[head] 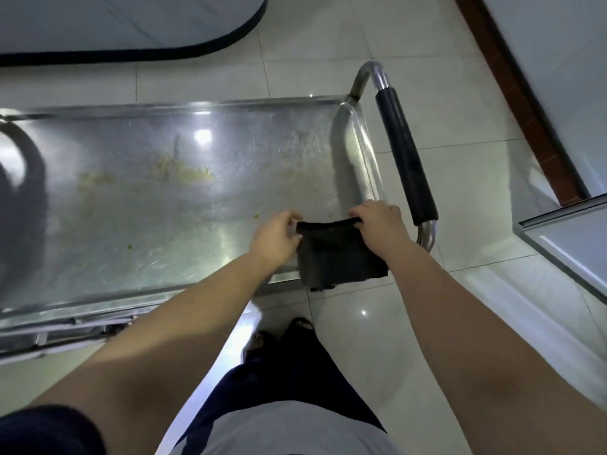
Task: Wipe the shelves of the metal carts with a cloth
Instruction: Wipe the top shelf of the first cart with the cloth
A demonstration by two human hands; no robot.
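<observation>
Head view, looking down on a metal cart, top shelf (157,208) running left to right across frame. Shelf surface dull and scratched, bright light glare near centre. Yellowish residue (189,172) smeared across the middle, a few small specks nearer the front rim. Black cloth (338,257) held over the near right corner of the shelf, folded, top edge pulled taut between the two hands; the lower part hangs down and overlaps the front rim, bottom corner just past it, over the floor. Left hand (276,236) pinches the cloth's upper left corner, fingers curled in around it. Right hand (381,223) grips the upper right corner, fingers curled over the edge, knuckles up. Cannot tell whether the cloth touches the shelf or hangs just above it. Both forearms bare; a dark sleeve (42,428) at the left upper arm. Cart handle (405,159) at the right end: bent chrome tube with a black foam grip, just beyond the right hand, not touched. A rounded grey object (19,192) sits at the far left end, blurred, cannot identify. Pale tiled floor (443,110) all round. Person's feet (282,333) in dark sandals, below the front rim. A white surface with a black edge (210,44) lies beyond the cart, upper left. Brown skirting (512,93) runs diagonally at upper right.
</observation>
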